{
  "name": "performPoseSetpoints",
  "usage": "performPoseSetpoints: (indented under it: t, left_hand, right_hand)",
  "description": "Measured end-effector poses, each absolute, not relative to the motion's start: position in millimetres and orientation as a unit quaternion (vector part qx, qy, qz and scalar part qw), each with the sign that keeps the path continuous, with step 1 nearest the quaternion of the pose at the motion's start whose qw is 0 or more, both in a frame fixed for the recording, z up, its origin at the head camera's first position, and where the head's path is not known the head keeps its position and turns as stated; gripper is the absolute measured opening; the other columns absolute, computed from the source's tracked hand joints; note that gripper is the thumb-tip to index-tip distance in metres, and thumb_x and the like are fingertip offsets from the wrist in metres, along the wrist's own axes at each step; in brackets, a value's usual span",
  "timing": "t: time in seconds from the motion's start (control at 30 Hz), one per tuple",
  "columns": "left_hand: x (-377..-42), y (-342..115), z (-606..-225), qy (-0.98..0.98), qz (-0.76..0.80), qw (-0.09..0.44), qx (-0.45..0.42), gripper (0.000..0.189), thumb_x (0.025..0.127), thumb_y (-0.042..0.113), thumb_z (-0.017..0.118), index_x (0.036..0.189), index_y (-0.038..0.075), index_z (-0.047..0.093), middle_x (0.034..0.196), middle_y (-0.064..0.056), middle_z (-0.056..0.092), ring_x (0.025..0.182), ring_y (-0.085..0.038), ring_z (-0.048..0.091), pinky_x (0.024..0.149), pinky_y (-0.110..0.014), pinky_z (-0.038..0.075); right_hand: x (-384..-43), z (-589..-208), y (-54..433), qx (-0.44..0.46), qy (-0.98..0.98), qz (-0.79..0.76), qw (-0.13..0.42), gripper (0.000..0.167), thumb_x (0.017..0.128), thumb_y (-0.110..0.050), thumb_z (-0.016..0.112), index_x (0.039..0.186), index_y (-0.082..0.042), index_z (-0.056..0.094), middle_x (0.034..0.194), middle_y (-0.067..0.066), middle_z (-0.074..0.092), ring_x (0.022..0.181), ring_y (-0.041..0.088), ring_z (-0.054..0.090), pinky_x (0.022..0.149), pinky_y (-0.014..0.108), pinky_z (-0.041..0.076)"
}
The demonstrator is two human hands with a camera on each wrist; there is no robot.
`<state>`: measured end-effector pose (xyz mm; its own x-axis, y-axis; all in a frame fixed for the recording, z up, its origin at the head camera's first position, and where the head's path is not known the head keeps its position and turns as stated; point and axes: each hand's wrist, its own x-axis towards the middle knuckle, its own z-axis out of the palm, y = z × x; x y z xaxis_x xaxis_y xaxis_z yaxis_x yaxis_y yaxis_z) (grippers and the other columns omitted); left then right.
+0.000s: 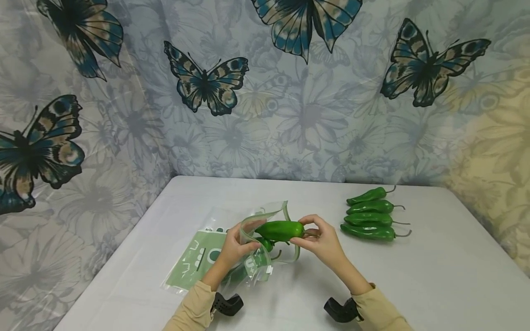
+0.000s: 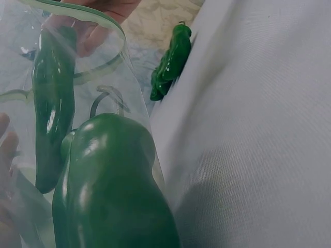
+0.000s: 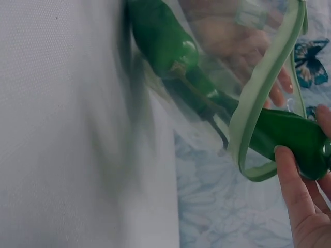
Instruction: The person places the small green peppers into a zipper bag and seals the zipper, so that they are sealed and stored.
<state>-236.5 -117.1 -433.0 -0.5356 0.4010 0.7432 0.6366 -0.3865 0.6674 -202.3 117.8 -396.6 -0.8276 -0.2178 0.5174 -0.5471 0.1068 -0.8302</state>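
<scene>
My right hand (image 1: pixel 325 239) grips a long green pepper (image 1: pixel 279 231) by its stem end. The pepper's pointed end lies inside the mouth of a clear zip bag (image 3: pixel 248 111) with a pale green edge. At the bag's left side, my left hand (image 1: pixel 233 250) holds the rim between thumb and fingers, and the mouth gapes toward the right hand. Other green peppers (image 2: pixel 114 181) lie inside the bag, their stems toward the opening. How many are in there cannot be told, since plastic and the left hand partly cover them.
Several green peppers (image 1: pixel 370 219) lie in a column at the right of the white table (image 1: pixel 439 276), stems pointing right. Flat bags with green print (image 1: pixel 188 264) lie on the left, partly under the left arm. A butterfly-patterned cloth (image 1: pixel 232 147) hangs behind the table.
</scene>
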Motion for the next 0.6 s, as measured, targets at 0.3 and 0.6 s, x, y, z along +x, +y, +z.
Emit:
performPoseSetpoints:
  t: [0.3, 0.6]
  left_hand:
    - [-234.7, -119.4, -431.2, -0.558, -0.685, 0.090, -0.459, 0.053, 0.084, 0.012, 0.063, 0.118, -0.020, 0.039, 0.125, -0.017, 0.049, 0.117, -0.024, 0.043, 0.070, -0.024, 0.049]
    - [-236.3, -115.2, -433.8, -0.565, -0.683, 0.090, -0.454, 0.056, 0.085, 0.017, 0.063, 0.118, -0.021, 0.039, 0.122, -0.026, 0.047, 0.117, -0.025, 0.043, 0.069, -0.023, 0.049]
  right_hand:
    - [-196.6, -381.9, 103.4, 0.246, -0.749, 0.604, 0.119, 0.038, 0.066, 0.016, 0.070, 0.101, 0.012, 0.054, 0.098, 0.023, 0.053, 0.074, 0.032, 0.062, 0.063, 0.031, 0.052]
    - [-199.0, -382.6, 101.5, 0.241, -0.748, 0.604, 0.131, 0.039, 0.069, 0.014, 0.069, 0.105, 0.013, 0.053, 0.097, 0.023, 0.054, 0.076, 0.033, 0.062, 0.063, 0.028, 0.052]
